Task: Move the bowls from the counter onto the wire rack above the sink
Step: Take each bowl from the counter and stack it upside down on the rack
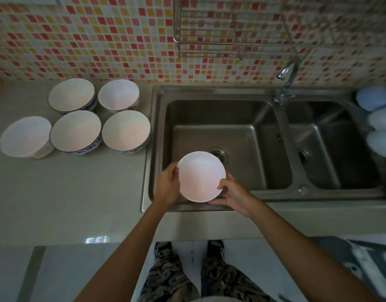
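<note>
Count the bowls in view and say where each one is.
6. Five sit on the counter left of the sink: two behind, three in front. One is held over the sink by both hands.

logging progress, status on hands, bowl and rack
Left hand and right hand grip white bowl over left sink basin. Five bowls wait on counter. Wire rack above, path open.
</note>
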Tool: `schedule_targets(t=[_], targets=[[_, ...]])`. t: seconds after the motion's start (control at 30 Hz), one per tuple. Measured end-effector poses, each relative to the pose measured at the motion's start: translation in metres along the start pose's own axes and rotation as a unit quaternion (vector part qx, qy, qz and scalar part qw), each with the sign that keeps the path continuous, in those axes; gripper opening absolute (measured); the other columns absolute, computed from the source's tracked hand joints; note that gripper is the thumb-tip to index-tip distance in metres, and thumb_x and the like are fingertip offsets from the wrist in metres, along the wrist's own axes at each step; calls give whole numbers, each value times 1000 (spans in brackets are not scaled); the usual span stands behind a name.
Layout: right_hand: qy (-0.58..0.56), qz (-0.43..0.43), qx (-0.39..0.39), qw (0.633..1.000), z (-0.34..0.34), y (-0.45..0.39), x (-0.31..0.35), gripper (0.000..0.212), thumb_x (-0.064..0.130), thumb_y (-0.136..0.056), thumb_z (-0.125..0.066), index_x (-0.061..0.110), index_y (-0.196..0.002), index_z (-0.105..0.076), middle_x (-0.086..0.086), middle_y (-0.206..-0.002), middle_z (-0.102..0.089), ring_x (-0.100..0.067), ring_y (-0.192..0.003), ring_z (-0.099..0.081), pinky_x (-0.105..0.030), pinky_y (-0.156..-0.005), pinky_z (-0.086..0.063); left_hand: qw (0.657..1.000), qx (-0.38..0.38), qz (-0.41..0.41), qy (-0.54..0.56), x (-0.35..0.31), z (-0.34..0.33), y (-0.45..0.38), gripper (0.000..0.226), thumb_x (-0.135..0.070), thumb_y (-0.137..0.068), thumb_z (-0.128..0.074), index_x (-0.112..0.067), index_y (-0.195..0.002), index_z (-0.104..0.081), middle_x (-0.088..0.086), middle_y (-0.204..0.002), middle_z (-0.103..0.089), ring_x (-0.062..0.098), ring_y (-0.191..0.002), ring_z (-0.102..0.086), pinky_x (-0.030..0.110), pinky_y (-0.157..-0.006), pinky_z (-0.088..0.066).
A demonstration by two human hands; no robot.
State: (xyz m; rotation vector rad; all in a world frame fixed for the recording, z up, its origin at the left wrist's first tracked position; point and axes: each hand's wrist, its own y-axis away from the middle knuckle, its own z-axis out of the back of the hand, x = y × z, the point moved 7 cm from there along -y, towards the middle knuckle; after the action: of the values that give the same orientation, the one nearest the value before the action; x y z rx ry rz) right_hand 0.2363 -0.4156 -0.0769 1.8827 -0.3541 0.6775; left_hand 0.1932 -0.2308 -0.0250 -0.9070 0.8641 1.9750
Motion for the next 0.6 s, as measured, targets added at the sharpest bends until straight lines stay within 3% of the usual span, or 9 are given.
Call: schedule_targets(t=[0.17, 0.23, 0.3, 0.4, 0.47, 0.53, 0.6], targets=[[-31, 19, -40, 999, 57, 5, 21, 52, -5, -85, -40, 22, -129, -46, -12, -127, -48, -35, -106, -56, -40, -62, -60, 999, -23, -27, 29, -15, -39, -2, 35, -26, -99, -43, -12, -128, -56, 7, -126, -62, 17, -108, -56, 26, -92, -41], [-45, 27, -58, 997, 79, 3, 31, 55, -6, -85, -39, 22, -131, -44, -11, -127, -48, -37, -110, -55, -41, -61, -61, 998, -37, -42, -34, -11, -51, -4, 36, -24, -99, -41, -10, -131, -53, 10, -128, -61, 25, -117, -57, 30, -98, -40], [-56, 35, -75, 995, 98, -2, 38, 55, -7, -84, -39, 21, -132, -44, -13, -128, -48, -38, -108, -56, -41, -60, -61, 991, 3, -65, -118, 1, -72, -5, 38, -24, -100, -39, -12, -135, -48, 11, -134, -56, 28, -123, -52, 32, -103, -38], [-56, 46, -98, 993, 118, -10, 46, 55, -6, -82, -42, 22, -129, -46, -15, -129, -48, -40, -108, -57, -44, -65, -60, 957, 70, -95, -264, 27, -102, 0, 52, -36, -98, -22, -13, -140, -41, 12, -148, -40, 27, -140, -32, 37, -117, -16], [-51, 51, -102, 992, 125, -15, 50, 56, -6, -82, -43, 21, -131, -45, -13, -125, -48, -36, -101, -59, -46, -71, -59, 937, 68, -101, -328, 38, -110, 4, 63, -42, -94, -12, -10, -140, -41, 14, -148, -39, 26, -142, -27, 41, -119, -8], [-47, 54, -107, 992, 131, -21, 55, 56, -8, -83, -44, 18, -133, -44, -12, -120, -49, -32, -92, -60, -47, -74, -57, 932, 44, -88, -349, 43, -109, 4, 64, -42, -94, -13, -9, -140, -43, 15, -147, -40, 26, -142, -28, 42, -119, -8], [-44, 57, -120, 990, 134, -27, 58, 56, -8, -83, -47, 17, -134, -46, -13, -121, -49, -33, -96, -60, -45, -73, -58, 929, 31, -81, -361, 44, -108, 3, 64, -42, -94, -14, -8, -139, -43, 14, -147, -41, 25, -142, -28, 41, -120, -9]])
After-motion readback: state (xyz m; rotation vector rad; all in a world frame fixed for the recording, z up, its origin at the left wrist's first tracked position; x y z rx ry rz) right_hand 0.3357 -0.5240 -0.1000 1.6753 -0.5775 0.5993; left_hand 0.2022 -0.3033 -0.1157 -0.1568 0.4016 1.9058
